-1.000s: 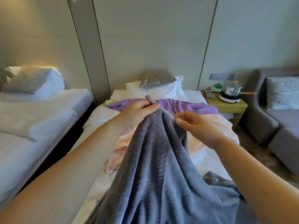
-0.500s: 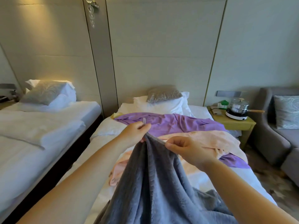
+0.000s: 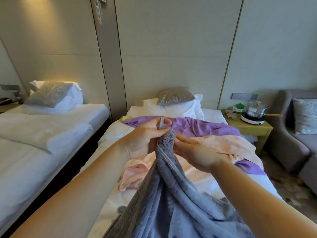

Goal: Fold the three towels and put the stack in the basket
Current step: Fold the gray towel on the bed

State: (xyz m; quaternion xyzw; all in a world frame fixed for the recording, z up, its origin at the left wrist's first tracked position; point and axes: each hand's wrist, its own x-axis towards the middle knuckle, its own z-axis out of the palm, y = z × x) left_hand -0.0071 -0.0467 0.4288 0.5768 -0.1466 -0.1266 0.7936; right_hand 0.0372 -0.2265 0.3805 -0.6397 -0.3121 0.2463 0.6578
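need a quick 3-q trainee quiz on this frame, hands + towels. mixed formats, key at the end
1. True or false: both the left hand and the right hand hold the grey towel.
2. How many towels are already folded? A) none B) one C) two
3. Which towel lies closest to the pillows?

Key
1. True: both pinch it near its bunched top.
2. A: the grey towel hangs from the hands, and the purple towel and peach towel lie rumpled on the bed.
3. The purple towel.
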